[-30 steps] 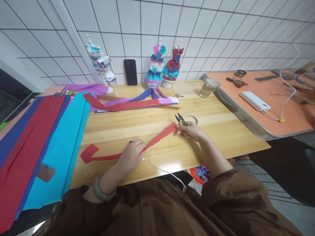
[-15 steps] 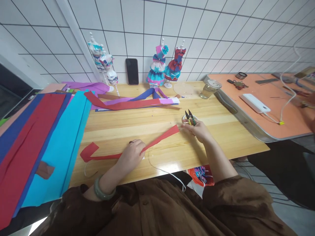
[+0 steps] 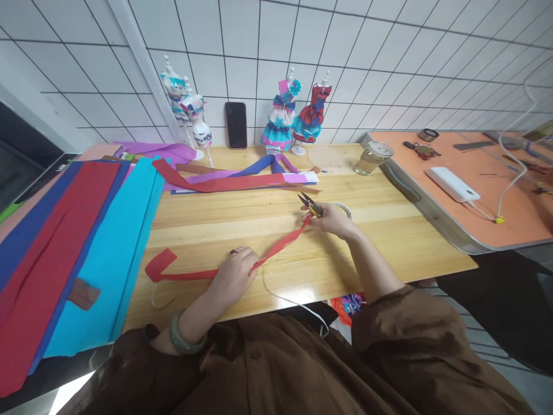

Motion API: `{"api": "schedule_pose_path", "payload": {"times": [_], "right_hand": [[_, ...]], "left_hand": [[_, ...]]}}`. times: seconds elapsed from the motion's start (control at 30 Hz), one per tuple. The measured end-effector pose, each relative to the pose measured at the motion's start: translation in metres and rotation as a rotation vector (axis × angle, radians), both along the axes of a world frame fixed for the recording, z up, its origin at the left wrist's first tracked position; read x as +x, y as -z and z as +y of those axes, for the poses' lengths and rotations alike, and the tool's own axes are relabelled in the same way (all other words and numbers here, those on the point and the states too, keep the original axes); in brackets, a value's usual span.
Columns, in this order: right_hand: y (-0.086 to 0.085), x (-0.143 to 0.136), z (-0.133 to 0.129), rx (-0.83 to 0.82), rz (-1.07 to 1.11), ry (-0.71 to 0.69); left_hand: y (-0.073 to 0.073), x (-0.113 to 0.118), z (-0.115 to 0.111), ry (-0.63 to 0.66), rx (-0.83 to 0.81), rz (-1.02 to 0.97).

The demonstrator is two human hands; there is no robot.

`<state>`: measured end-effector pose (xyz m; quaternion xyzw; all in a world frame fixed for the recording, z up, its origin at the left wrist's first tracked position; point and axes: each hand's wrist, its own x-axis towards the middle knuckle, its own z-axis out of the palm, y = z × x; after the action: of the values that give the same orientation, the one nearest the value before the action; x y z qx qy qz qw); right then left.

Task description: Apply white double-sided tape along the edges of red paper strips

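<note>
A long red strip [image 3: 280, 246] runs across the wooden table [image 3: 371, 230], its left end folded over. My left hand [image 3: 237, 273] is closed on the middle of the strip, with its fingers bent together. At the strip's right end, my right hand [image 3: 329, 219] is closed round small black thread snips [image 3: 311, 206], whose blades point up and left, and its fingertips touch the strip's end. A thin white cord [image 3: 285, 298] curves from beside my left hand over the table's front edge. Behind my right hand lies a ring-shaped roll [image 3: 344, 211].
Wide red [image 3: 64, 259] and turquoise [image 3: 103, 259] sheets cover the left side. Behind are strips, a phone [image 3: 236, 125], small dressed mannequins [image 3: 280, 124] and a lidded cup [image 3: 373, 158]. An orange table [image 3: 488, 213] with a white device [image 3: 452, 184] adjoins on the right.
My right hand has moved left with the snips and now touches the strip's right end, which is bunched and twisted. The ring-shaped roll is more exposed. My left hand stays on the strip.
</note>
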<state>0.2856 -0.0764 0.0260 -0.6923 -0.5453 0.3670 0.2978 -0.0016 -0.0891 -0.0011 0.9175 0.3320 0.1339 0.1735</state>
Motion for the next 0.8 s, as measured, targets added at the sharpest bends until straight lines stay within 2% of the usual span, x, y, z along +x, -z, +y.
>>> {"api": "schedule_pose_path", "payload": {"times": [0.43,0.63,0.8], "right_hand": [[0.002,-0.029,0.052,0.136,-0.073,-0.13],[0.011,-0.047,0.08,0.147,-0.103,-0.191],[0.019,-0.057,0.09,0.118,-0.149,-0.228]], "left_hand": [[0.006,-0.001,-0.002,-0.028,-0.027,-0.018],[0.004,0.0,-0.002,-0.036,-0.068,-0.048],[0.002,0.0,0.0,-0.035,-0.128,-0.057]]}}
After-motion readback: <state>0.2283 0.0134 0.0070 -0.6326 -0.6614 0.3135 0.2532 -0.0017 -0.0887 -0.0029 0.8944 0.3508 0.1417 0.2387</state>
